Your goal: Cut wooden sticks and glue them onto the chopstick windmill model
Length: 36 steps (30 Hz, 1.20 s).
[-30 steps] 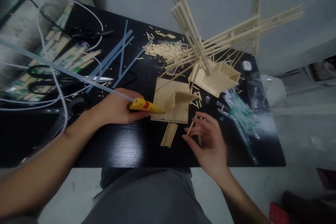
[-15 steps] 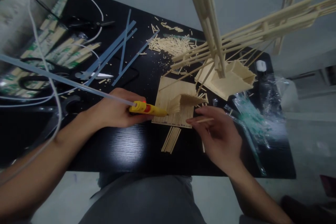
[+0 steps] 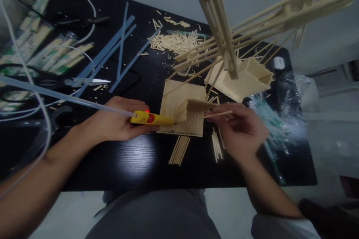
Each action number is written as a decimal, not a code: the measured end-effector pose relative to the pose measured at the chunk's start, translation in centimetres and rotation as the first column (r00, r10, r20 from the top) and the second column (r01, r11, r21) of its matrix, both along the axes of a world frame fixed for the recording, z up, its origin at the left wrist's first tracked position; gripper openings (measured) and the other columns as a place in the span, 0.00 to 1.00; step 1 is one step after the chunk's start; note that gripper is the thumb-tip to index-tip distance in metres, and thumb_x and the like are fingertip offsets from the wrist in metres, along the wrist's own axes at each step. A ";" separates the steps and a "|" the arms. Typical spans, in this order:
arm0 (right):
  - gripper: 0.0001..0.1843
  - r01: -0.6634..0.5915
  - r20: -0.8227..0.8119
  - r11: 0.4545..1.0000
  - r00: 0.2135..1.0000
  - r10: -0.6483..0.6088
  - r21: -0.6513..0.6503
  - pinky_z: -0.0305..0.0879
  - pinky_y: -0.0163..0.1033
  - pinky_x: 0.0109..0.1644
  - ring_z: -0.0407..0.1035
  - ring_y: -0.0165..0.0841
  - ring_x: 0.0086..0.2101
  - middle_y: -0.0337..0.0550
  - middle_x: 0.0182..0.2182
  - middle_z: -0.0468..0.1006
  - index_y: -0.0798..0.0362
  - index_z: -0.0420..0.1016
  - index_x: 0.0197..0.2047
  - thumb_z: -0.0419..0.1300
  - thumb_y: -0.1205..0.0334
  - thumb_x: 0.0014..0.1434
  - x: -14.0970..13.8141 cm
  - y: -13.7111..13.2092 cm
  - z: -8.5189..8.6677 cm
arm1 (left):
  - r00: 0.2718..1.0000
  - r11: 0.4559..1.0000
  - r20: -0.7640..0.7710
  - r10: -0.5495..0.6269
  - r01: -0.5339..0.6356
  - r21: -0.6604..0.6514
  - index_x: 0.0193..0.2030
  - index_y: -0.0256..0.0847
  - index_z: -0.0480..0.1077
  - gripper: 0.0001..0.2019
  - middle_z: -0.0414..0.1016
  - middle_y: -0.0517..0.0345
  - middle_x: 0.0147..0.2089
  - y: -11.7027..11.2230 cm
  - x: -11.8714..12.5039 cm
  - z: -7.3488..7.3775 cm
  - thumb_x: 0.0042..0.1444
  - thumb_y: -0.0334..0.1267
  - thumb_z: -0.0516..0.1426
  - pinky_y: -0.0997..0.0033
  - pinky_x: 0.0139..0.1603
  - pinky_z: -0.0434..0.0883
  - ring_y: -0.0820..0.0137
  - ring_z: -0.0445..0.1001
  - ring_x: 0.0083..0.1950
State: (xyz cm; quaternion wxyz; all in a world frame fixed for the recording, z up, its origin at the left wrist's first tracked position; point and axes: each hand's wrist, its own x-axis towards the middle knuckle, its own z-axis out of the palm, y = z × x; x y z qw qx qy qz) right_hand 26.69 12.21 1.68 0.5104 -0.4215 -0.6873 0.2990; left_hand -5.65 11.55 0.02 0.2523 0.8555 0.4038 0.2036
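My left hand (image 3: 123, 119) is wrapped round a yellow hot glue gun (image 3: 153, 118) with a long clear glue stick (image 3: 92, 104) running out of its back. The gun's nozzle points right, at the base of a small curved wall of sticks (image 3: 185, 111). That wall stands on a flat panel of wooden sticks (image 3: 169, 97) on the table. Between the thumb and fingers of my right hand (image 3: 241, 127) is a short wooden stick (image 3: 218, 114), its left end close to the wall's right end. Below the panel lie two small bundles of sticks (image 3: 179, 151).
A tall stick framework (image 3: 215, 18) rises at the back right, near a stick-built box (image 3: 246, 78). Cut stick pieces (image 3: 176, 43) are heaped behind the panel. Blue glue sticks (image 3: 106, 52), scissors (image 3: 89, 81) and wrapped chopsticks (image 3: 39, 44) lie left; plastic wrappers (image 3: 269, 115) lie right.
My right hand has moved up and right with the stick, from the panel's front corner towards the wall's end, uncovering a small stick bundle. The glue gun stays by the wall.
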 end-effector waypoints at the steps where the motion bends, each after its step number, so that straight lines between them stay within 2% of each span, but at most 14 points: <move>1: 0.10 -0.022 0.012 1.000 1.000 0.023 -0.021 0.85 0.39 0.38 0.84 0.34 0.34 0.40 0.39 0.87 0.46 0.82 0.45 0.72 0.69 0.63 0.1 -0.1 -0.2 | 1.000 1.000 -0.003 -0.003 0.003 0.004 0.32 0.39 0.75 0.18 0.72 0.63 0.28 0.0 0.1 0.0 0.69 0.49 0.61 0.73 0.30 0.61 0.75 0.71 0.28; 7: 0.07 -0.066 0.161 0.997 0.985 0.069 -0.028 0.84 0.39 0.39 0.83 0.33 0.33 0.40 0.36 0.88 0.47 0.84 0.43 0.73 0.67 0.62 -0.3 -0.9 -1.0 | 1.000 0.999 -0.012 -0.012 0.012 0.053 0.31 0.39 0.74 0.19 0.72 0.63 0.28 0.1 0.3 0.2 0.70 0.49 0.61 0.73 0.29 0.61 0.75 0.71 0.27; 13: 0.03 -0.099 0.265 0.991 0.957 0.118 -0.084 0.85 0.39 0.41 0.83 0.33 0.33 0.39 0.36 0.88 0.48 0.84 0.42 0.71 0.65 0.64 -1.0 -1.3 -1.1 | 1.000 0.997 -0.011 0.007 -0.006 0.083 0.31 0.40 0.73 0.18 0.73 0.63 0.28 0.1 -0.2 0.0 0.69 0.49 0.62 0.73 0.29 0.61 0.75 0.71 0.27; 20: 0.07 -0.161 0.270 0.986 0.949 0.164 -0.032 0.82 0.39 0.43 0.84 0.34 0.36 0.39 0.37 0.88 0.47 0.83 0.43 0.71 0.69 0.64 -1.4 -1.3 -1.2 | 1.000 0.996 -0.007 0.016 -0.015 0.093 0.30 0.40 0.71 0.20 0.71 0.64 0.27 0.0 0.0 -0.3 0.70 0.51 0.61 0.71 0.28 0.58 0.76 0.68 0.26; 24: 0.09 -0.184 0.270 0.983 0.945 0.183 -0.019 0.83 0.40 0.44 0.84 0.34 0.38 0.39 0.39 0.88 0.46 0.83 0.45 0.71 0.70 0.64 -1.5 -1.4 -1.2 | 1.000 0.996 -0.017 0.017 -0.015 0.088 0.32 0.41 0.73 0.18 0.73 0.63 0.29 0.0 0.0 -0.3 0.70 0.51 0.61 0.71 0.29 0.59 0.75 0.69 0.28; 29: 0.08 -0.198 0.284 0.980 0.938 0.199 -0.031 0.83 0.39 0.43 0.84 0.34 0.38 0.39 0.39 0.89 0.46 0.83 0.44 0.70 0.69 0.65 -1.7 -1.4 -1.2 | 1.000 0.995 -0.022 -0.004 0.006 0.104 0.33 0.40 0.73 0.19 0.72 0.63 0.29 0.0 -0.1 -0.3 0.71 0.50 0.60 0.71 0.30 0.60 0.75 0.69 0.28; 36: 0.08 -0.220 0.301 0.975 0.933 0.199 0.037 0.84 0.38 0.44 0.85 0.33 0.38 0.38 0.40 0.89 0.46 0.83 0.46 0.70 0.68 0.66 -1.7 -1.4 -1.7 | 1.000 0.985 0.016 -0.017 0.014 0.171 0.33 0.41 0.72 0.20 0.72 0.65 0.28 0.4 -0.1 0.0 0.72 0.52 0.59 0.74 0.28 0.61 0.76 0.71 0.26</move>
